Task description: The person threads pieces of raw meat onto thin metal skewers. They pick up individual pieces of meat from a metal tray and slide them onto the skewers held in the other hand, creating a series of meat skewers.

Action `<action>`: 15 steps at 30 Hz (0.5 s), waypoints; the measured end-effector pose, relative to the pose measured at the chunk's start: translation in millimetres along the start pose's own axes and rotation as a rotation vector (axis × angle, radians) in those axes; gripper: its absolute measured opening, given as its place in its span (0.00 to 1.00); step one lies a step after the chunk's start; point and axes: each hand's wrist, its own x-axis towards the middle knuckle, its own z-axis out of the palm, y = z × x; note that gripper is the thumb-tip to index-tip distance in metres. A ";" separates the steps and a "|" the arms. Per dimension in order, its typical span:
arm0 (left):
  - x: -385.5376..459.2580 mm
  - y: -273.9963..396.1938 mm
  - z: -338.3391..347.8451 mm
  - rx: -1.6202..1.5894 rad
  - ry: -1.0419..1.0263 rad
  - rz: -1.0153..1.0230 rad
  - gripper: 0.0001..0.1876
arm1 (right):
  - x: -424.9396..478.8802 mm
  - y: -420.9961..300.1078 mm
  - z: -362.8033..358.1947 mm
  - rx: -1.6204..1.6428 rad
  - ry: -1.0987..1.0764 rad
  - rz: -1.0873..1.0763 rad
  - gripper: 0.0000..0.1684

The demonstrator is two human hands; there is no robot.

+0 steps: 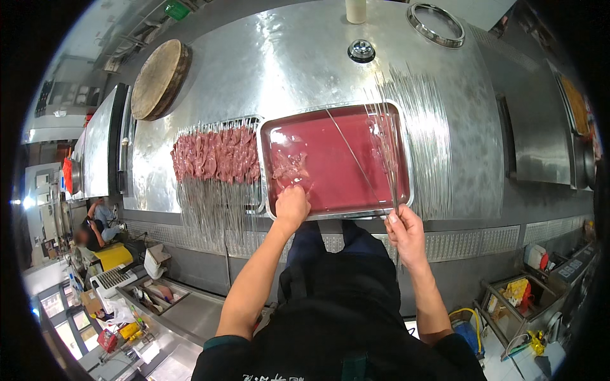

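Observation:
A steel tray of reddish liquid lies before me. My left hand dips into its near left corner, knuckles up, at a small heap of raw meat pieces; its fingertips are hidden. At the near right corner my right hand grips a bundle of thin metal skewers. The bundle slants over the tray's right side, with meat pieces at its middle, partly in the liquid. One lone skewer crosses the tray diagonally. Left of it, many skewers threaded with raw meat rest side by side over another tray.
Bare metal skewers lie spread right of the tray on the steel table. Farther back are a round wooden chopping block, a call bell, a pale cup and a round metal-rimmed lid. A person sits far left.

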 end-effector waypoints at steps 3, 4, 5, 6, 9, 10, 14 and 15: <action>-2.3 0.9 1.5 0.051 0.108 0.000 0.10 | -0.3 -4.6 2.0 -0.015 -0.003 -0.007 0.10; -3.0 0.2 2.3 0.058 0.151 -0.001 0.10 | -0.4 -6.0 3.3 -0.013 -0.004 -0.009 0.09; -1.9 -1.2 2.4 0.048 0.122 -0.015 0.10 | -0.4 -7.1 4.6 -0.011 -0.005 -0.010 0.09; 0.4 -2.2 0.4 0.039 0.092 -0.029 0.10 | -0.1 -7.5 5.9 -0.011 -0.008 -0.012 0.09; 0.6 -0.9 -6.8 0.042 0.013 -0.047 0.10 | 1.3 -6.7 7.8 -0.017 -0.013 -0.017 0.09; 0.2 0.4 -9.9 0.048 -0.012 -0.048 0.10 | 1.8 -5.7 7.7 -0.023 -0.011 -0.019 0.09; 3.4 -6.1 -18.6 -0.006 -0.074 -0.068 0.13 | 2.9 -4.2 6.4 -0.015 -0.031 -0.013 0.10; 6.4 -8.1 -22.2 -0.021 -0.115 -0.052 0.15 | 3.2 -4.4 7.0 -0.016 -0.025 -0.011 0.09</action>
